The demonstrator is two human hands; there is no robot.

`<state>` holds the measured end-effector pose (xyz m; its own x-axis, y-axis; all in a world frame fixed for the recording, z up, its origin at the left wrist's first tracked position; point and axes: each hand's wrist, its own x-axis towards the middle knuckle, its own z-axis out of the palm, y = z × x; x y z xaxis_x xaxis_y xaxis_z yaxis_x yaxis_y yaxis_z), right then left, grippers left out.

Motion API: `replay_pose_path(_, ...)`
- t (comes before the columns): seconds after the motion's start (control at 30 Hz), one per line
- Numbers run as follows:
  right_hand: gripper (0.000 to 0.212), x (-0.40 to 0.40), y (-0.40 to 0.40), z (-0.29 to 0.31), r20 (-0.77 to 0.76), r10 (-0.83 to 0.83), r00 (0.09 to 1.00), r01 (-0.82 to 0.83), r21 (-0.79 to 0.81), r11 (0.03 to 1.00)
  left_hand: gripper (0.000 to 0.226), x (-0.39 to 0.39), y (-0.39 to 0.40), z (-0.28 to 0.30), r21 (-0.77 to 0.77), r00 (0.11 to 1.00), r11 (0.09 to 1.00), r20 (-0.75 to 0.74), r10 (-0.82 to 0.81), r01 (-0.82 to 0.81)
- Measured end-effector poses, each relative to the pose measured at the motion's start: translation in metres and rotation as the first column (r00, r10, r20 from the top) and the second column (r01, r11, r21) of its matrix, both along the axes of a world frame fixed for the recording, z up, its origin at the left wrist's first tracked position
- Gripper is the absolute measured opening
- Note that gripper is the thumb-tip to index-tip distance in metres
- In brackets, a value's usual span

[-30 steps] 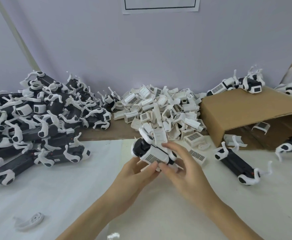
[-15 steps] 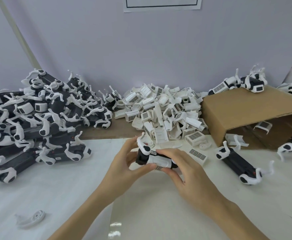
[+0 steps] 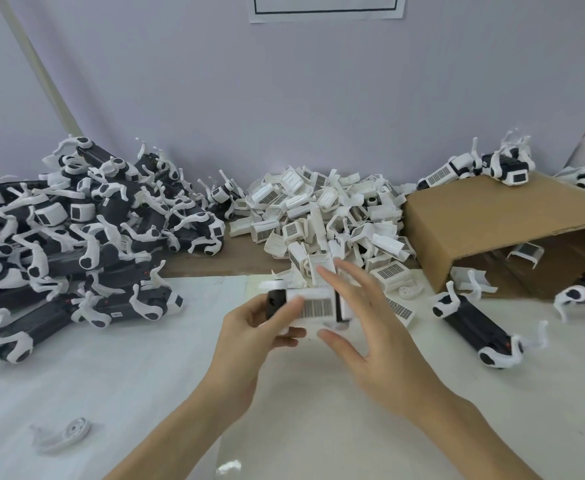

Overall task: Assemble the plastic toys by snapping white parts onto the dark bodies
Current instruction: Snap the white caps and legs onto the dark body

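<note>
Left hand (image 3: 249,327) grips toy (image 3: 310,308) – white cover on dark body; right hand (image 3: 370,327) beside it, fingers spread.

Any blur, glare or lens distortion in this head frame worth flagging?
Head view: right hand is motion-blurred, smearing the held toy; left hand is sharper. A small glare patch shows on the table sheet. Wide-angle bending curves the wall strip. Lighting is soft and even.
</note>
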<state>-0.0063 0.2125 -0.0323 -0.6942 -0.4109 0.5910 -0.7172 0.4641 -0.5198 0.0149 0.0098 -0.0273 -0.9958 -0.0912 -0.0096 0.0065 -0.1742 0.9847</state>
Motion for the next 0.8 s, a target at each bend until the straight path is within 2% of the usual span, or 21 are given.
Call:
replay_pose_path(0.07, 0.074, 0.0, -0.001, -0.001, -0.024, -0.05, 0.998, 0.051, 0.049, 0.998, 0.037, 0.001, -0.003, 0.004, 0.22, 0.993, 0.974, 0.097, -0.072, 0.049)
replay_pose_path(0.1, 0.07, -0.001, -0.001, -0.003, -0.034, -0.07, 0.997, 0.072, 0.053, 0.996, 0.039, 0.001, -0.004, 0.006, 0.258, 0.987, 0.963, 0.116, -0.115, 0.082)
replay_pose_path(0.17, 0.058, -0.003, 0.003, -0.006, -0.048, -0.114, 0.992, 0.114, 0.011, 0.993, 0.044, -0.001, -0.005, 0.007, 0.208, 0.978, 0.968, 0.123, -0.167, 0.14)
replay_pose_path(0.23, 0.05, -0.006, 0.007, -0.007, 0.009, -0.139, 0.99, 0.139, -0.055, 0.989, 0.054, -0.002, -0.004, 0.005, 0.025, 0.99, 0.995, 0.101, -0.099, 0.097)
replay_pose_path(0.27, 0.048, -0.007, 0.009, -0.008, 0.057, -0.141, 0.988, 0.145, -0.087, 0.986, 0.058, -0.003, -0.005, 0.004, -0.115, 0.998, 0.993, 0.07, -0.009, 0.017)
replay_pose_path(0.3, 0.046, -0.009, 0.01, -0.009, 0.103, -0.138, 0.985, 0.15, -0.117, 0.982, 0.06, -0.003, -0.007, 0.003, -0.294, 0.995, 0.951, -0.013, 0.097, -0.097)
replay_pose_path(0.33, 0.044, -0.01, 0.012, -0.01, 0.152, -0.123, 0.981, 0.146, -0.151, 0.978, 0.061, -0.004, -0.012, 0.001, -0.485, 0.977, 0.85, -0.149, 0.15, -0.205)
replay_pose_path(0.37, 0.043, -0.01, 0.012, -0.011, 0.21, -0.086, 0.974, 0.128, -0.197, 0.972, 0.064, -0.005, -0.017, -0.003, -0.64, 0.957, 0.725, -0.277, 0.091, -0.255)
replay_pose_path(0.4, 0.043, -0.011, 0.013, -0.01, 0.269, -0.03, 0.963, 0.1, -0.25, 0.963, 0.072, -0.006, -0.02, -0.005, -0.727, 0.937, 0.641, -0.347, -0.036, -0.245)
replay_pose_path(0.43, 0.044, -0.011, 0.014, -0.01, 0.315, 0.029, 0.949, 0.07, -0.297, 0.952, 0.077, -0.007, -0.023, -0.008, -0.772, 0.919, 0.604, -0.361, -0.161, -0.197)
replay_pose_path(0.47, 0.045, -0.011, 0.013, -0.009, 0.343, 0.076, 0.936, 0.043, -0.325, 0.945, 0.076, -0.008, -0.023, -0.01, -0.779, 0.905, 0.612, -0.348, -0.244, -0.135)
replay_pose_path(0.53, 0.052, -0.008, 0.009, -0.009, 0.372, 0.095, 0.923, 0.04, -0.339, 0.94, 0.064, -0.006, -0.017, -0.014, -0.727, 0.906, 0.683, -0.337, -0.257, -0.077)
replay_pose_path(0.57, 0.058, -0.006, 0.006, -0.01, 0.377, 0.049, 0.925, 0.086, -0.333, 0.939, 0.06, -0.005, -0.014, -0.015, -0.696, 0.91, 0.71, -0.357, -0.21, -0.109)
replay_pose_path(0.63, 0.061, -0.005, -0.001, -0.01, 0.393, -0.164, 0.905, 0.301, -0.317, 0.899, 0.058, -0.002, -0.01, -0.016, -0.662, 0.895, 0.711, -0.434, -0.107, -0.237)
replay_pose_path(0.67, 0.051, -0.005, -0.002, -0.009, 0.414, -0.238, 0.879, 0.384, -0.316, 0.868, 0.06, -0.001, -0.008, -0.016, -0.664, 0.877, 0.686, -0.474, -0.081, -0.296)
replay_pose_path(0.7, 0.039, -0.005, -0.002, -0.007, 0.458, -0.241, 0.856, 0.408, -0.31, 0.859, 0.066, 0.0, -0.007, -0.016, -0.679, 0.859, 0.65, -0.506, -0.077, -0.341)
replay_pose_path(0.73, 0.037, -0.005, -0.001, -0.005, 0.518, -0.177, 0.837, 0.372, -0.302, 0.878, 0.072, 0.001, -0.005, -0.015, -0.694, 0.84, 0.613, -0.535, -0.089, -0.377)
replay_pose_path(0.8, 0.055, -0.002, -0.004, -0.004, 0.644, 0.049, 0.764, 0.236, -0.348, 0.907, 0.083, 0.003, -0.002, -0.015, -0.727, 0.792, 0.544, -0.586, -0.172, -0.419)
